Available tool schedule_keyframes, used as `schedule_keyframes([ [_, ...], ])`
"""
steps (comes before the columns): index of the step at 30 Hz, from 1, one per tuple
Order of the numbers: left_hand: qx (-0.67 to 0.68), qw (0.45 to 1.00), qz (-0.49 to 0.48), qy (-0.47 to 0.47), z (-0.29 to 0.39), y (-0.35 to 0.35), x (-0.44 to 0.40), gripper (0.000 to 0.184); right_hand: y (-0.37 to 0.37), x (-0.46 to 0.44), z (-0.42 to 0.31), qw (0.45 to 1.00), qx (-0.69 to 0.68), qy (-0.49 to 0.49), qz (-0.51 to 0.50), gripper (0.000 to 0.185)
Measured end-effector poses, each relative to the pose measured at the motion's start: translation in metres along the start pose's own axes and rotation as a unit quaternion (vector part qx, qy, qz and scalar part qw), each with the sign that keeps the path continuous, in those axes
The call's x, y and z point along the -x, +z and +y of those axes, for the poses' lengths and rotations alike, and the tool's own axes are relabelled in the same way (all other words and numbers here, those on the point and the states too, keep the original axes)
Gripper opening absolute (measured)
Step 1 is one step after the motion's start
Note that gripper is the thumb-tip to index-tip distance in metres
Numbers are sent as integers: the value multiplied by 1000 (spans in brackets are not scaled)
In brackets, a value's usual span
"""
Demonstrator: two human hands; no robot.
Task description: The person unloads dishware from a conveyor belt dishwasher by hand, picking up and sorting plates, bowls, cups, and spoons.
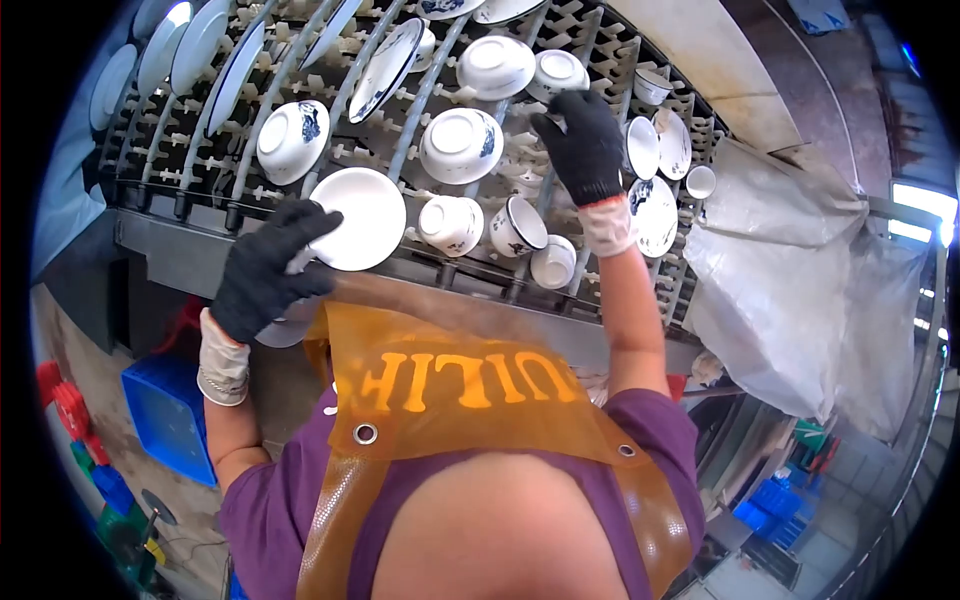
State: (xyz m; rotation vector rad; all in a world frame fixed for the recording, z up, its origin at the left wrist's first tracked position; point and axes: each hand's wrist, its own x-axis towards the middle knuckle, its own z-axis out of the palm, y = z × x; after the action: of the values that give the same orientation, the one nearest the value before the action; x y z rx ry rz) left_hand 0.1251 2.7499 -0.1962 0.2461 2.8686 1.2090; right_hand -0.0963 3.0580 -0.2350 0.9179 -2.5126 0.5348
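My left hand [268, 265], in a black glove, has its fingers on the left rim of a round white dish [362, 218] at the rack's front edge. Part of another pale dish [285, 332] shows below that hand. My right hand [585, 145], also black-gloved, reaches over the rack with thumb and fingers apart, its fingertips at the lower edge of an upturned white bowl [558, 72]. Left of it lie two more upturned bowls [496, 68] [461, 146]. Small cups [450, 225] [518, 226] [553, 262] stand along the front.
The metal rack [400, 150] carries tilted plates [200, 45] at the left and small dishes [653, 217] at the right. Plastic sheeting [780, 270] hangs at the right. A blue bin [168, 418] stands on the floor at the left.
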Motion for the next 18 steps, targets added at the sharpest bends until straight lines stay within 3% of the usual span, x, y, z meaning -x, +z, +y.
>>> schedule_keyframes([
  [1, -63, 998, -12, -12, -4, 10, 2, 54, -6, 10, 3, 996, -10, 79, -27, 30],
  [3, -127, 991, -29, -27, -17, 25, 7, 50, -1, 39, 19, 994, 39, 99, -34, 51],
  [4, -125, 992, -15, 10, -25, 28, 7, 46, 10, 63, 31, 988, 81, 124, -53, 58],
  [5, -121, 991, -2, 52, -29, 29, 4, 41, 11, 70, 28, 988, -15, 135, -68, 63],
  [6, -119, 991, -9, 57, -29, 29, 0, 41, 7, 74, 31, 946, -35, 249, -202, 52],
  [8, -37, 996, -55, 52, -25, 20, -9, 31, -1, 75, 30, 983, -57, 162, -68, 45],
  [9, -4, 998, -34, 57, -25, 14, -13, 26, -16, 65, 21, 977, -83, 181, -71, 44],
  [10, 106, 992, -61, -22, -18, 1, -16, 22, -25, 56, 20, 962, -104, 212, -137, 56],
  [12, 116, 988, -78, -68, -14, -21, -28, 22, -16, 60, 27, 984, -47, 129, -112, 69],
  [13, 133, 982, -79, -107, -3, -32, -36, 26, -13, 63, 24, 974, 15, 134, -181, 72],
  [14, 110, 968, -165, -154, 4, -43, -51, 27, -8, 66, 23, 956, 77, 135, -248, 74],
  [15, 109, 970, -155, -149, -3, -39, -58, 26, 3, 75, 30, 952, 102, 99, -272, 69],
  [18, 15, 995, -61, -75, -40, -8, -73, 24, 9, 75, 36, 983, 50, 104, -146, 45],
])
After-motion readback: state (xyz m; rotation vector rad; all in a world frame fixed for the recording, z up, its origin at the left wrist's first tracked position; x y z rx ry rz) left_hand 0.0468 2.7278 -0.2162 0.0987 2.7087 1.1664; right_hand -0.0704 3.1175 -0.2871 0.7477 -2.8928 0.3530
